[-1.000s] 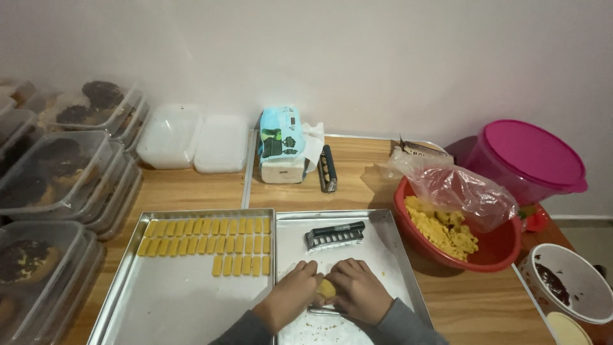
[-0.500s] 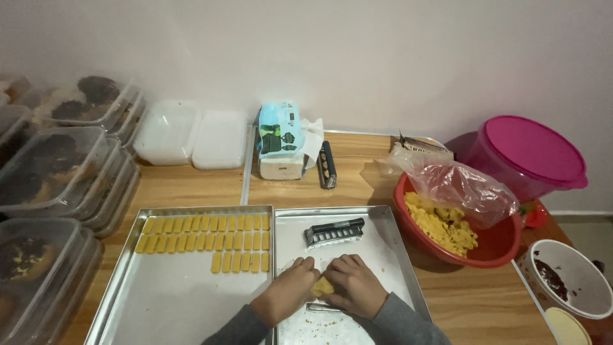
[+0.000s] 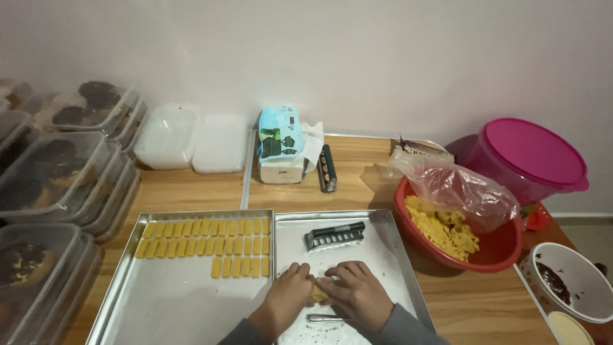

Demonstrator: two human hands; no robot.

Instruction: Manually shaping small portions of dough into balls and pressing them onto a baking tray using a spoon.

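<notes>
My left hand (image 3: 288, 295) and my right hand (image 3: 355, 292) are pressed together over the right metal tray (image 3: 383, 249), both closed around a small lump of yellow dough (image 3: 317, 293) that shows between the fingers. A black ridged cutter (image 3: 334, 236) lies on that tray just beyond my hands, and a small metal tool (image 3: 324, 317) lies under my right wrist. The left metal tray (image 3: 172, 303) holds several rows of small yellow dough pieces (image 3: 211, 246).
A red bowl (image 3: 498, 246) with yellow dough and a plastic bag sits to the right, a pink lidded tub (image 3: 530, 156) behind it. A white bowl with dark filling (image 3: 571, 281) stands at far right. Stacked clear boxes (image 3: 51, 185) line the left; a tissue pack (image 3: 280, 144) stands at the back.
My hands have stayed on the right tray, still working the dough lump; the view has shifted slightly.
</notes>
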